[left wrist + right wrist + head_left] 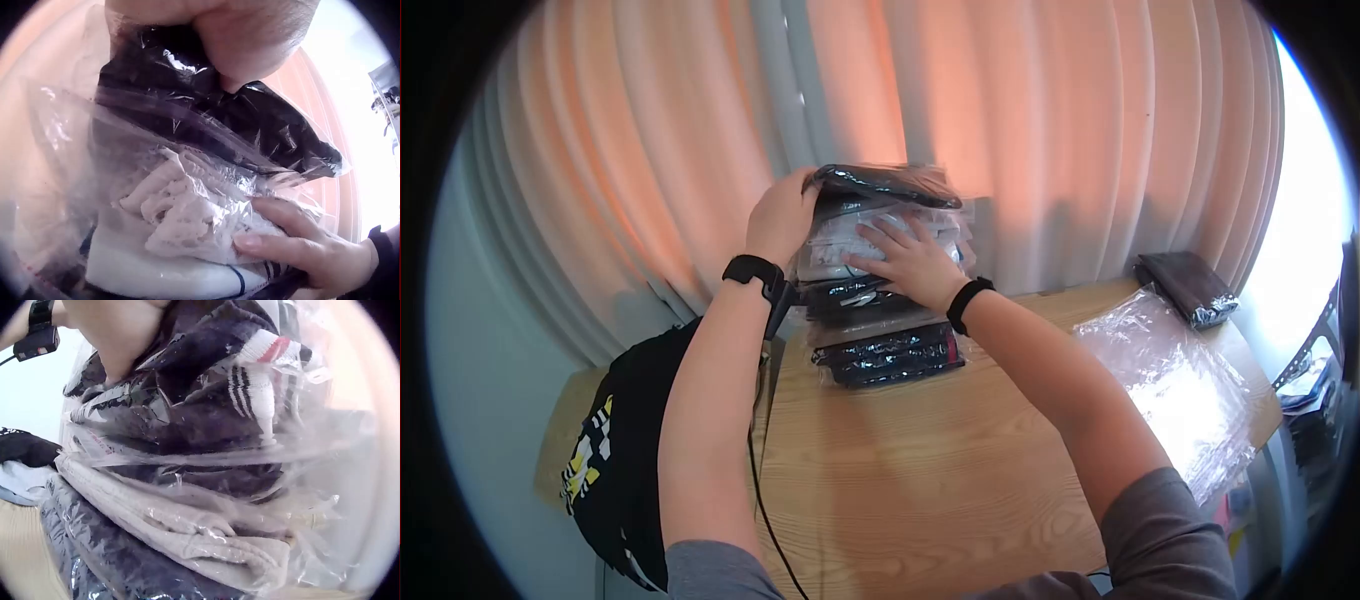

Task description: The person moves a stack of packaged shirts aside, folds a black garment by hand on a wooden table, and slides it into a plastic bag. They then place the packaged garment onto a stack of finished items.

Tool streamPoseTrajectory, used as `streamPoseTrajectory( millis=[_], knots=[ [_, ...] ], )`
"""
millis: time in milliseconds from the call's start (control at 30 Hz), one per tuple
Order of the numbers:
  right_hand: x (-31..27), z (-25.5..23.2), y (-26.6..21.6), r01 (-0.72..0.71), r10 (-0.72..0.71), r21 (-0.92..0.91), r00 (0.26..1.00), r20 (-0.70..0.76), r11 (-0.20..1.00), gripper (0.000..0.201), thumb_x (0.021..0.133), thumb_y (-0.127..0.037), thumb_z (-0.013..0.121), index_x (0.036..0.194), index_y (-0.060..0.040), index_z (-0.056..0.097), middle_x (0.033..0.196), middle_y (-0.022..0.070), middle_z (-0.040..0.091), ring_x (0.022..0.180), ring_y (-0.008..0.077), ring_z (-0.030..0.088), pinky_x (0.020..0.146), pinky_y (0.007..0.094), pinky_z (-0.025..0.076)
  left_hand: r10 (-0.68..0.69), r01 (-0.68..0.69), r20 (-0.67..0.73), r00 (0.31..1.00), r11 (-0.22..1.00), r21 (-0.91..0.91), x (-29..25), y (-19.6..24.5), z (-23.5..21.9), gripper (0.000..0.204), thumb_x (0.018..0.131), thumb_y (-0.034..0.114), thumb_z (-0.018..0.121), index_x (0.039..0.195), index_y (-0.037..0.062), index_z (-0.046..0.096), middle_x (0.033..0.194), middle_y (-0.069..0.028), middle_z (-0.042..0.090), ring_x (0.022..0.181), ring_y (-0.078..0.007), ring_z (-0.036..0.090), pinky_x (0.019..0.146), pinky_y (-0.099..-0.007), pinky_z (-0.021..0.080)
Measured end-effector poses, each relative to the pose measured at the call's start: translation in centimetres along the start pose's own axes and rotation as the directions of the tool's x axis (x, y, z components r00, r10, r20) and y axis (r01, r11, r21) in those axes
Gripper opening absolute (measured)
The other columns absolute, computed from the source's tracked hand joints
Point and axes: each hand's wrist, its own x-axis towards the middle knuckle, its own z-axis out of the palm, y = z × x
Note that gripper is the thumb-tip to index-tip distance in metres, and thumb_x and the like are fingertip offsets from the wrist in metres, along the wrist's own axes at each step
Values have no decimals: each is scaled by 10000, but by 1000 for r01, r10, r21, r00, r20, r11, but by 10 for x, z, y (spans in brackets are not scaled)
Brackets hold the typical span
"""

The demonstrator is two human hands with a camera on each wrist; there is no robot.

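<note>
A tall pile of folded clothes in clear plastic bags stands at the back of the wooden table. My left hand (785, 215) grips the top bag, a black garment in plastic (890, 185), by its left end; the thumb presses down on it in the left wrist view. Just below lies a bagged white garment (181, 212) with a lacy look. My right hand (915, 262) rests on this bag with fingers spread. Lower in the pile are dark bagged garments (890, 355). The right wrist view shows a bagged beige garment (175, 531) and striped cuffs (250, 394).
Loose clear plastic bags (1170, 370) lie on the table's right side, with a dark bagged item (1190, 285) behind them. Black clothing (630, 430) is heaped at the left. A black cable (762, 500) runs along the table's left edge. Curtains (1060, 130) hang behind.
</note>
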Motion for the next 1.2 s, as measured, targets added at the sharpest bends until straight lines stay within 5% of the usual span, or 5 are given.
streamPoseTrajectory(
  millis=[300,500,633,1000,1200],
  knots=[
    [-11,-27,-10,17,-18,93,1000,9,996,767,734,-252,720,1397,-356,347,1443,64,344,1327,279,316,1049,544,279,59,-65,214,975,998,22,-21,-4,-7,314,921,257,496,1163,77,585,1039,-178,637,989,-356,584,845,-433,464],
    [-40,-27,-11,-35,29,-243,999,-26,970,756,764,-124,608,1422,-350,312,1443,81,338,1307,308,344,1057,590,237,49,-65,295,954,997,44,-26,-7,-2,353,914,267,513,1190,55,567,1157,-150,603,1097,-317,539,915,-400,441],
    [-27,-25,2,-243,258,-212,965,48,947,676,804,-139,582,1411,-315,343,1371,90,418,1283,283,389,1053,599,228,83,-99,263,961,994,48,-28,-7,3,393,881,270,564,1201,43,553,1181,-127,595,1098,-300,543,919,-384,443],
    [-37,-10,5,-193,194,21,981,-25,981,834,708,-201,744,1422,-294,322,1350,108,411,1287,291,377,1077,496,286,62,-110,204,977,966,232,-23,8,8,281,832,190,589,1108,143,618,996,-103,658,954,-299,604,806,-404,485],
    [-33,-12,3,-203,205,40,976,-72,978,674,769,-135,642,1378,-272,386,1412,136,385,1328,304,351,1072,496,277,71,-13,-165,984,945,328,-5,20,-7,233,834,174,569,1057,159,636,883,-130,664,822,-334,633,706,-438,504]
  ],
)
